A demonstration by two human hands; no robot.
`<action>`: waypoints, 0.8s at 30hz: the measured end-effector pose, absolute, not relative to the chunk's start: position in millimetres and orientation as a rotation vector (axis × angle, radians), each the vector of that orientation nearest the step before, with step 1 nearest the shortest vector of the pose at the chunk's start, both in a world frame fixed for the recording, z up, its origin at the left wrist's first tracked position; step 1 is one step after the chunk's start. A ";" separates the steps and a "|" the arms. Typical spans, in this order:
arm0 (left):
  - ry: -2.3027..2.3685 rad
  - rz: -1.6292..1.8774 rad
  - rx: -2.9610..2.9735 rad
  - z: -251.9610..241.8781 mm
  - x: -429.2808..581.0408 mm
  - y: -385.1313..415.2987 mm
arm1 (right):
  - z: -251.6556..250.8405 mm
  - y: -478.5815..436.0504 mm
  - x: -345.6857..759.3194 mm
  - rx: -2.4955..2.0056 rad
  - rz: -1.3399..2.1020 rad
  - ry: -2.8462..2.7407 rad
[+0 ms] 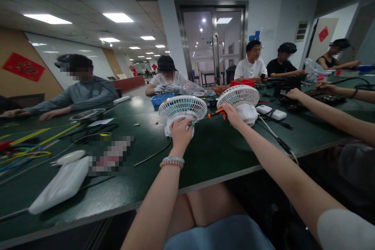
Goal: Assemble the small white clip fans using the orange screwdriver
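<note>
A small white fan (182,106) stands at the table's near middle, its round grille tilted up. My left hand (181,133) is closed on the back of its housing, with a small green bit (191,123) at the fingertips. My right hand (233,116) grips a screwdriver (216,113) with an orange and black handle. Its thin shaft points left towards the fingers of my left hand; whether the tip touches a screw is too small to tell. Just beyond my right hand stands a second white fan (238,97), with a cable running from its right side.
On the green table (123,191) lie a white flat device (63,183), coloured wires (26,152), a blue basket (161,99) and a white power bank-like block (271,112). A co-worker's arms (331,109) reach in from the right. Several people sit along the far side.
</note>
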State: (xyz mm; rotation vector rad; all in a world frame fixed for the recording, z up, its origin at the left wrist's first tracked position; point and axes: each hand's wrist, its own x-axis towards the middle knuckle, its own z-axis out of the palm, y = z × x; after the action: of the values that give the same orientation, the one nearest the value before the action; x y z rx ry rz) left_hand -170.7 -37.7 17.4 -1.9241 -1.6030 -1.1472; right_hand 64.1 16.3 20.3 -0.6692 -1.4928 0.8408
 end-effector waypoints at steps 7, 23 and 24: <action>-1.605 -1.157 -1.933 17.3 -171.7 -37.8 | 16.8 20.9 63.9 -0.638 0.865 -1.474; -1.618 -1.124 -1.924 19.5 -171.3 -44.7 | 22.6 10.5 63.7 -0.678 0.804 -1.500; -1.621 -1.121 -1.922 19.8 -171.1 -45.5 | 23.6 8.7 63.3 -0.684 0.809 -1.491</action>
State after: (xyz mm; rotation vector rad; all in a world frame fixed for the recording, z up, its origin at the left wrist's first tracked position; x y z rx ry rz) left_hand -171.1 -45.5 19.8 -1.9223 -1.6207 -1.1205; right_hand 63.3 8.7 23.6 -0.6841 -1.4911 0.8087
